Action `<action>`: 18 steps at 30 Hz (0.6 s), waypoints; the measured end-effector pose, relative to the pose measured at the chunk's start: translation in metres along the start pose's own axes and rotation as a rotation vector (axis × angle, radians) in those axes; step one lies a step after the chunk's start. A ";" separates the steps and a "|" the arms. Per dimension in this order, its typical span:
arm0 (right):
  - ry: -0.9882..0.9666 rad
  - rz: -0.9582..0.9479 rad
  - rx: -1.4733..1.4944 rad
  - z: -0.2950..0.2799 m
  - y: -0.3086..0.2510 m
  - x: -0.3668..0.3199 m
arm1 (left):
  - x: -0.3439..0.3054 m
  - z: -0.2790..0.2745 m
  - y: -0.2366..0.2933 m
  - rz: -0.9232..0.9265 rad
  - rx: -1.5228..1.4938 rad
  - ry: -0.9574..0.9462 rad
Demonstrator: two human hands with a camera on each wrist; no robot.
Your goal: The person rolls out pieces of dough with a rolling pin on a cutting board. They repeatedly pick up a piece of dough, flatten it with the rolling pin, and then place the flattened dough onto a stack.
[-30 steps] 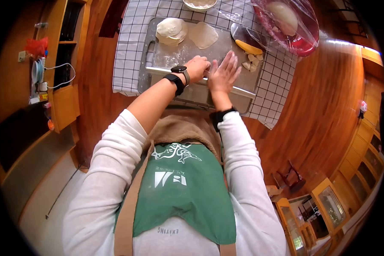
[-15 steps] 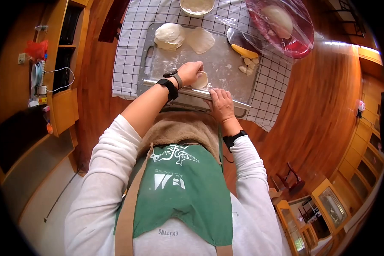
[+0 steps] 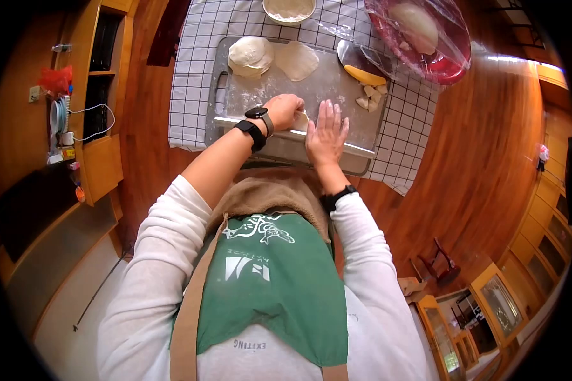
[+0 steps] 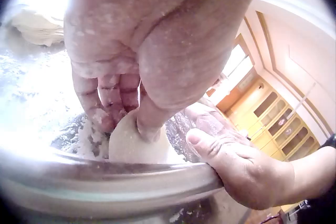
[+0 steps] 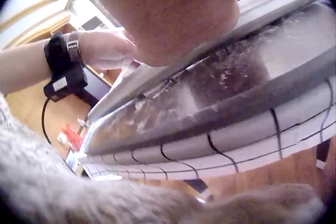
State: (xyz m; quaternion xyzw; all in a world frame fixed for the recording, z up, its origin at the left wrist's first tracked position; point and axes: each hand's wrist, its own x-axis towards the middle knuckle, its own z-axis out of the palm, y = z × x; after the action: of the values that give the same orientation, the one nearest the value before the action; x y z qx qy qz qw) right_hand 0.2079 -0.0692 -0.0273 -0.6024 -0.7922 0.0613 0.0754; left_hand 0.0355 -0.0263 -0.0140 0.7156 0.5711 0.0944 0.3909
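Note:
My left hand (image 3: 285,109) (image 4: 157,40) pinches the edge of a small dough round (image 4: 134,142), thumb on top. The front part of the round meets a long metal rolling pin (image 3: 229,121) (image 4: 105,182), which lies across the floured metal tray (image 3: 327,73). Flat on the pin rests my right hand (image 3: 326,136) (image 5: 163,19), fingers straight and pointing away from me; its thumb side shows by the pin in the left wrist view. Stacked dough wrappers (image 3: 250,57) and a single flat wrapper (image 3: 297,61) lie at the tray's far left and middle.
A knife (image 3: 354,56) with a yellow handle (image 3: 365,77) and cut dough pieces (image 3: 370,98) are at the tray's right. Behind stand a bowl (image 3: 289,9) and a red basin (image 3: 448,66) under plastic wrap. A checked cloth (image 3: 403,140) covers the table.
My right hand has gone from curled over the pin to flat with straight fingers, and the pin has rolled slightly away from me onto the dough round. My left hand has kept its pinch.

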 end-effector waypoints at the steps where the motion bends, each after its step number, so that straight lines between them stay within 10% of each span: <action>1: -0.037 -0.056 -0.052 -0.002 0.001 -0.004 | 0.002 -0.001 0.000 0.000 0.000 0.002; 18: 0.172 -0.153 0.167 -0.008 0.005 0.016 | 0.008 0.002 0.002 0.135 0.126 -0.022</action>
State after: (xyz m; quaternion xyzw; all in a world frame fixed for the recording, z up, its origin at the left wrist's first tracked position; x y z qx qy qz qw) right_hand 0.2098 -0.0520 -0.0192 -0.5348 -0.8187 0.0695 0.1974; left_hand 0.0413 -0.0199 -0.0167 0.7766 0.5220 0.0768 0.3442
